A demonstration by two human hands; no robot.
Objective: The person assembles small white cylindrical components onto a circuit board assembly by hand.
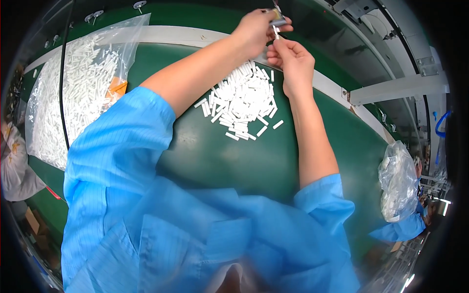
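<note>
At the far side of the green table, my left hand [255, 32] is closed around a small grey block-like part [279, 21] with a yellowish patch. Just below it, my right hand [296, 61] pinches a short white tube [276, 33] between thumb and finger, its far end against or very near the grey part. Whether the two are joined is too small to tell. Under my left wrist lies a loose pile of short white tubes [242, 100], a few scattered on its near side.
A large clear bag [73, 93] full of similar white tubes lies on the left, with an orange piece [116, 88] inside. A black cable [62, 78] hangs before it. A pale rail [171, 35] borders the green table [195, 156]. On the right sits a crumpled clear bag [398, 183].
</note>
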